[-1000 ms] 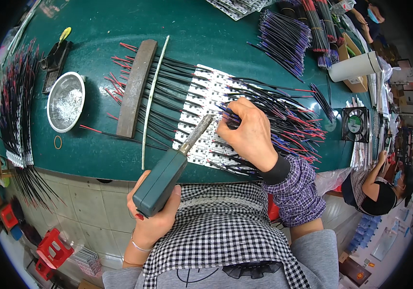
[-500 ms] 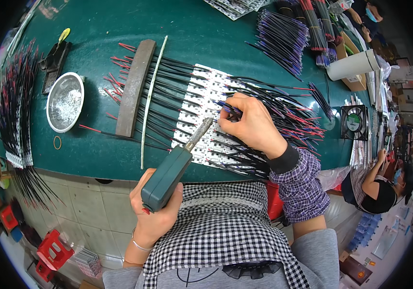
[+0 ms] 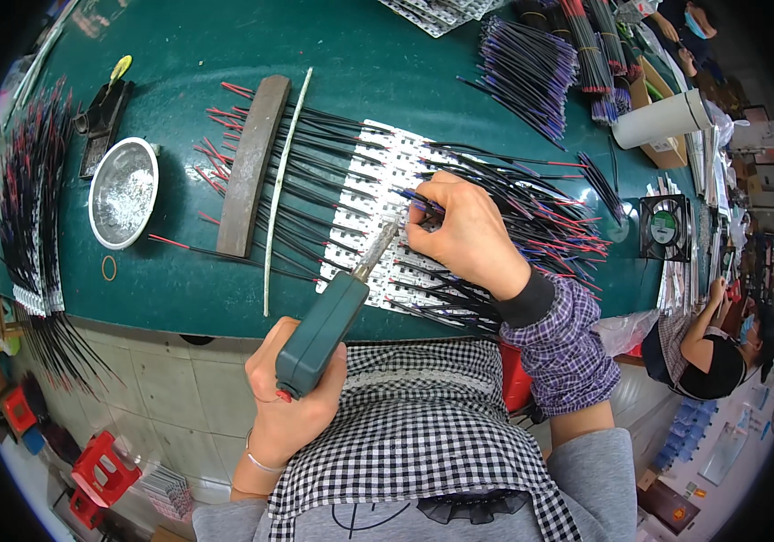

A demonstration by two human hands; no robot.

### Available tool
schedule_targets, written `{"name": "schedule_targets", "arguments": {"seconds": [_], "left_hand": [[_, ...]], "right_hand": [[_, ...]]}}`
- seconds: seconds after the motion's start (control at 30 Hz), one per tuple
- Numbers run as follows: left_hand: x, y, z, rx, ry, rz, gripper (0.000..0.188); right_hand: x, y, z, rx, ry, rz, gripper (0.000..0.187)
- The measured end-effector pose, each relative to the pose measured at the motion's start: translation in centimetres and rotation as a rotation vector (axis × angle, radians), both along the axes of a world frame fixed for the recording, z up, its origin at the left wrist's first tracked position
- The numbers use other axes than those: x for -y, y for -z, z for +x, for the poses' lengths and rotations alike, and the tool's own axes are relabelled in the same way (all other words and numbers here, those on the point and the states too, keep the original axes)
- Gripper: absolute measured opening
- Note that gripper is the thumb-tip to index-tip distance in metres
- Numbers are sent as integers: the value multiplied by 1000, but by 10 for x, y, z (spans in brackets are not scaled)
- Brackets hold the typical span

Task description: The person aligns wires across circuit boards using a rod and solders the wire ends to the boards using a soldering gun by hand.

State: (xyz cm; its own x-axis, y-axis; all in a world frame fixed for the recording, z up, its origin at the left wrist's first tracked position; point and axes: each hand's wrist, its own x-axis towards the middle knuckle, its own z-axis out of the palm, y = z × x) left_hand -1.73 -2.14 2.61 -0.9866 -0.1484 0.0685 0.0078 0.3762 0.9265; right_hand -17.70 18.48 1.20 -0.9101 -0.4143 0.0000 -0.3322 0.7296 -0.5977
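Note:
My left hand (image 3: 292,417) is wrapped round the green handle of a soldering iron (image 3: 322,336). Its thick metal tip rests at or just above a white circuit board panel (image 3: 393,144), close to the fingertips of my right hand (image 3: 470,233). Thumb and forefinger of that hand pinch a black wire (image 3: 425,204) with a bluish end over the middle of the panel; whether it is one wire or a few, I cannot tell. Rows of black wires (image 3: 323,163) with red ends run off the panel's left side, and a tangled bunch (image 3: 554,217) lies to the right.
A grey bar (image 3: 253,172) and a thin pale rod (image 3: 286,185) lie across the left wires. Further left stand a white-rimmed bowl (image 3: 98,213) and a black holder (image 3: 108,126). A small fan (image 3: 665,228) sits at right; wire bundles (image 3: 527,77) lie at the back.
The soldering iron has shifted slightly right in my left hand, its handle turned a little more upright. My right hand has moved slightly left, still pinching the wire.

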Motion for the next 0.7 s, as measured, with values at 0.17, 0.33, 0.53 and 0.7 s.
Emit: {"name": "schedule_targets", "arguments": {"seconds": [0.17,0.33,0.53,0.7], "left_hand": [[2,9,23,91,-141,79,13],[6,13,29,122,-230,310,26],[7,13,27,118,-254,358,31],[9,14,24,164,-354,416,36]], "right_hand": [[1,-1,1,3,1,-5,16],[-2,-4,2,9,-18,30,15],[-25,-18,4,-58,96,-306,21],[-57,-129,0,-320,349,-785,34]]}}
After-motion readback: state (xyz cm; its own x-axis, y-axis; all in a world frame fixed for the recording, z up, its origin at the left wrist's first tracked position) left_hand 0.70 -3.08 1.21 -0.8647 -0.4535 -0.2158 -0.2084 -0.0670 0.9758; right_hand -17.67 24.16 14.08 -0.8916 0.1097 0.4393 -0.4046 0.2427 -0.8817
